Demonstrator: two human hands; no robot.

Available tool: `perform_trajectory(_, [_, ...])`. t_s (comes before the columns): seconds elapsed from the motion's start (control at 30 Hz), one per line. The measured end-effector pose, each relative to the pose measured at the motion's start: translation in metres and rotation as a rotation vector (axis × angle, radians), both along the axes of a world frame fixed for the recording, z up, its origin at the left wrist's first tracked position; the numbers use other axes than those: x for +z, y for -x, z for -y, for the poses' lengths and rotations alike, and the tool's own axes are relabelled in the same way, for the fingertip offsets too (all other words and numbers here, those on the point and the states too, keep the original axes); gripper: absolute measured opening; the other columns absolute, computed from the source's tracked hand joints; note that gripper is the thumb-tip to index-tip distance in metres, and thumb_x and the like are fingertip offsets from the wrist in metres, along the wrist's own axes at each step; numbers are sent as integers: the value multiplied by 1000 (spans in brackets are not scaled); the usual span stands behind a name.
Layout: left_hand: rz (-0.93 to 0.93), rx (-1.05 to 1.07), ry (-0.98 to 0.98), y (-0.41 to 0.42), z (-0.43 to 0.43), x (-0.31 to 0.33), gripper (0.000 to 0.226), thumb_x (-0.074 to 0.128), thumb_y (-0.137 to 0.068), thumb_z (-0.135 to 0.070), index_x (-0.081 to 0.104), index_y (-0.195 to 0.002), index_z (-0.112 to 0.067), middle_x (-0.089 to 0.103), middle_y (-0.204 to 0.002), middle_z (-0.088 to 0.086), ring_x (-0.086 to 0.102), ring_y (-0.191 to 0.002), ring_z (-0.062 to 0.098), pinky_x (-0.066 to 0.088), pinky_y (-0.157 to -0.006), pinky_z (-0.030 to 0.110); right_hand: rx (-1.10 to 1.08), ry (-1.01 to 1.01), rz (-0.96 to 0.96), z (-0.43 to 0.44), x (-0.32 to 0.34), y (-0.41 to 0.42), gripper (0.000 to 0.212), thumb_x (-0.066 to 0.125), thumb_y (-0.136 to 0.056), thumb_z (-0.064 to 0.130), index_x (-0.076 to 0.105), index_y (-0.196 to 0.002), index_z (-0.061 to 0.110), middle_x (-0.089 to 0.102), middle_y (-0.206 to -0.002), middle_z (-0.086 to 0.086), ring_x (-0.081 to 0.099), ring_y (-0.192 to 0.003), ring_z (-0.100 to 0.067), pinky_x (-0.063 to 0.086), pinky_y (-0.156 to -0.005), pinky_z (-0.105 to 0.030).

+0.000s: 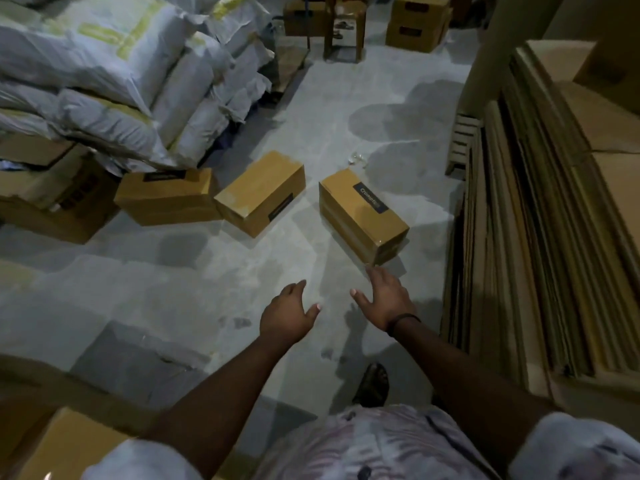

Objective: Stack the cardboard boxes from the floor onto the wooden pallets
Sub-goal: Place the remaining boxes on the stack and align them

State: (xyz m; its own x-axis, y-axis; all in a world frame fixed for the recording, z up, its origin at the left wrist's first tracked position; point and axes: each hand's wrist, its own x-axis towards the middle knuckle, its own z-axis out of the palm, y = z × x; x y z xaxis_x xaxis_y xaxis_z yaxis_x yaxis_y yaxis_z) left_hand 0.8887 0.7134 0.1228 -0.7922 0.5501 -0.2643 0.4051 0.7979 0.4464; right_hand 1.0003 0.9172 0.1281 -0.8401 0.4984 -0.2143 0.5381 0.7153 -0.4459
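While I hold left hand [287,315] and right hand [384,296] spread and empty at lower centre, three cardboard boxes [363,216] remain on the floor [173,271] mid-frame, unstacked.

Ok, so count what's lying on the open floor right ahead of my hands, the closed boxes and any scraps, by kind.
Closed cardboard boxes: 3, the left box, the middle box and the right box.
Clear scrap beyond the right box: 1; too small to identify.
Total: 4.
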Motion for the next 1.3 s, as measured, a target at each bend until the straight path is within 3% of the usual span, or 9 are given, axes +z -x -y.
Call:
perform_trajectory(0.2, [-12,47,-50,67,-114,17,72,55,-99,-56,35,-158,-21,42,-159,6,46,-141,28,44,-110,43,30,-31,50,-113,13,70,73,48,-98,58,32,-156,16,30,-161,-14,32,-145,-34,33,-116,-44])
perform_trajectory(0.57, [69,27,-2,179,-226,-14,74,56,-98,-58,34,-159,-22,44,-157,6,47,-140,27,46,-107,42,18,42,60,-218,-20,196,73,49,-96,60,32,-155,20,32,-160,-12,34,-144,-33,36,-114,-49])
perform_trajectory(1.07, [359,47,59,363,-373,-116,75,53,-99,-60,33,-159,-20,42,-159,9,44,-142,30,43,-109,42,-107,149,291,-378,-106,370,71,53,-96,54,36,-153,16,36,-156,-14,41,-137,-38,39,-111,-50])
perform_trajectory(1.3, [467,161,108,410,-423,-196,74,53,-98,-61,33,-159,-23,42,-159,5,43,-144,25,41,-112,37,-129,233,337,-436,-195,451,71,51,-97,56,33,-155,19,39,-153,-9,45,-134,-34,43,-108,-49])
